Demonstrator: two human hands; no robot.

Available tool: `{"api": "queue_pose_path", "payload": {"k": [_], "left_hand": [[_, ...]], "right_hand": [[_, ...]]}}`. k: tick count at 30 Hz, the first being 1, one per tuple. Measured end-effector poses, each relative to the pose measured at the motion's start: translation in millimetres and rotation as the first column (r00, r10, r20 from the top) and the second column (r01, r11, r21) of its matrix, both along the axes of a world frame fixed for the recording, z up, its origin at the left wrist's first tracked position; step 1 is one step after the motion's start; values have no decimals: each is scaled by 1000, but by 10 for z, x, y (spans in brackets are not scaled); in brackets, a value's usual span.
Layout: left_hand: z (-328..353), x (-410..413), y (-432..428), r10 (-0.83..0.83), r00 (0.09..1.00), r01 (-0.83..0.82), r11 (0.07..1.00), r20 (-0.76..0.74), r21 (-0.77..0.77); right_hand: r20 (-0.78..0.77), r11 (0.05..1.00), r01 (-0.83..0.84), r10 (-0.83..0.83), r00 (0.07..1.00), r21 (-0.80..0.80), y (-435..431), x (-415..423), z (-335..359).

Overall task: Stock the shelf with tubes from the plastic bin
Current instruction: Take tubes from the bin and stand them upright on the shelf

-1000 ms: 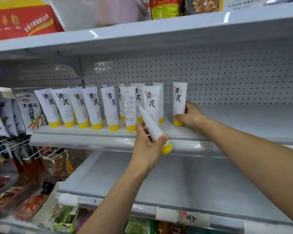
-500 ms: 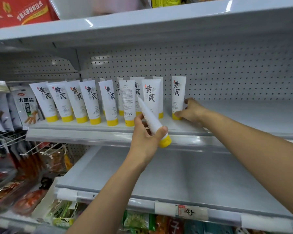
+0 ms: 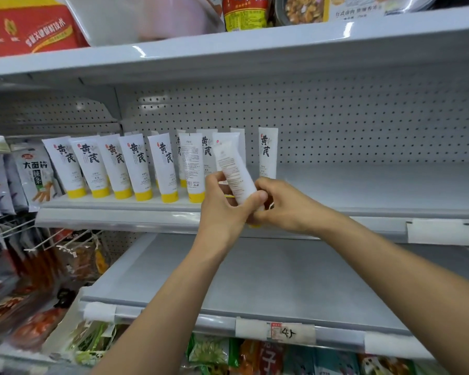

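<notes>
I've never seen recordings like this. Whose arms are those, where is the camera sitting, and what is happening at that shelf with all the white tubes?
There is no machine here: these are a person's two bare arms. The camera is worn on their head and looks forward and down, so you see roughly what they see. The left hand and right hand together grip one white tube, tilted, with its small-print side towards you. Behind it, on the grey shelf, a row of matching tubes stands on yellow caps. A single tube stands a little apart at the right end. A noodle packet sits to the left.
</notes>
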State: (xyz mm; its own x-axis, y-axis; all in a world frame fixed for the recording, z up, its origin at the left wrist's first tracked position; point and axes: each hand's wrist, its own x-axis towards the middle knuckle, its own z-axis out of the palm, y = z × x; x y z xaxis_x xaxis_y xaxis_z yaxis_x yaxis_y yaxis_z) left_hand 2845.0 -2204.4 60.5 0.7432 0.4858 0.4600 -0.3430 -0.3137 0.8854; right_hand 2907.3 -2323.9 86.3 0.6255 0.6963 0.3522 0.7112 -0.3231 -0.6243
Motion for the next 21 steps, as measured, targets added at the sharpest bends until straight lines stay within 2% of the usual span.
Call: {"api": "queue_pose_path", "payload": {"k": [2,4,6,8,12,21], "left_hand": [[-6,-12,32,20,999,-18,998,-32,59],[-65,-30,126,106,993,-91,970,-56,226],[-149,-71,230,193,979,-152,896,-59,417],[-222,-114,297,239,969,-175,832,-56,527],[-290,-131,363,267,962,-179,788,-64,589],[-358,-57,440,265,960,-164,800,-93,577]], "right_hand": [[-82,998,4,0,997,55,-40,112,-26],[-190,988,51,-22,981,146,-62,253,-38],[-239,974,102,-52,970,204,-71,381,-25],[-251,970,141,-89,964,198,-73,489,-9],[-289,976,155,-106,951,151,-23,641,-39],[-270,989,132,-109,957,67,140,790,-94]]}}
